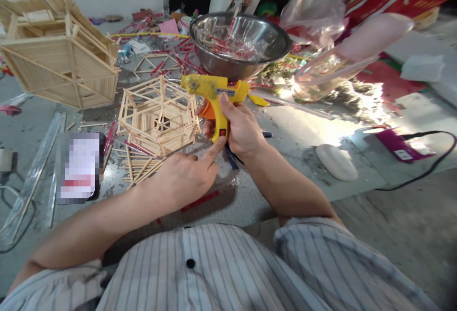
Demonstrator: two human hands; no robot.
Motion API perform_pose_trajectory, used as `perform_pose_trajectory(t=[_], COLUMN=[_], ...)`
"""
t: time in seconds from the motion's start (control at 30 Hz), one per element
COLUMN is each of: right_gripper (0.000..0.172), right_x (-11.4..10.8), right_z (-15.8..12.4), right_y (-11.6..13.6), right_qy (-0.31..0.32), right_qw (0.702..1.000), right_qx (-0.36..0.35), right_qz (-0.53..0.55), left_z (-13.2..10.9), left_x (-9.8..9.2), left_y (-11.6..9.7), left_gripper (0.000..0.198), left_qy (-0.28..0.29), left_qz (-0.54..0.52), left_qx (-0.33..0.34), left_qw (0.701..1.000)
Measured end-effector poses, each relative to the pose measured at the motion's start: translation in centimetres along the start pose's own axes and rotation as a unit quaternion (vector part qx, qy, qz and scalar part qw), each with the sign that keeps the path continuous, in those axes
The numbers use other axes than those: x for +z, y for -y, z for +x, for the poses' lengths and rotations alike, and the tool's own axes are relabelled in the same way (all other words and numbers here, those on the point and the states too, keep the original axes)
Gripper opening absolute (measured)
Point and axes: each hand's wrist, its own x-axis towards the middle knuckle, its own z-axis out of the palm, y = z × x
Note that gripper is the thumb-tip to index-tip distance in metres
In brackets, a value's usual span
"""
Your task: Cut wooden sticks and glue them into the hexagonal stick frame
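Observation:
A yellow glue gun (207, 85) with an orange trigger is held up by my right hand (243, 128), its fingers wrapped round the handle and its nozzle pointing left. My left hand (189, 173) reaches in from the left, index finger stretched to the red switch (222, 132) at the handle's base, the other fingers curled with nothing visible in them. Just left of the glue gun, a small open framework of wooden sticks (162, 147) rests on the table, with loose sticks (132, 166) at its near side.
A larger stick structure (53, 68) stands at the back left. A metal bowl (228, 66) with red-and-clear wrappers is behind the glue gun. A phone (80, 166) lies at left; a white oval object (336, 162) and a purple box (402, 144) lie at right.

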Motion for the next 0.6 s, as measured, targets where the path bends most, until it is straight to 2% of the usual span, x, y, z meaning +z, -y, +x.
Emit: perform_pose_trajectory(t=[0.6], right_gripper=[0.055], right_x=[-0.1], right_z=[0.3], right_y=[-0.2], right_qy=[0.007], right_qw=[1.0], right_qx=[0.008], right_qz=[-0.001], left_z=[-0.2], left_x=[1.4], left_y=[0.0], left_gripper=[0.02], left_qy=[-0.004], left_qz=[0.005], left_qx=[-0.033], left_qw=[0.999])
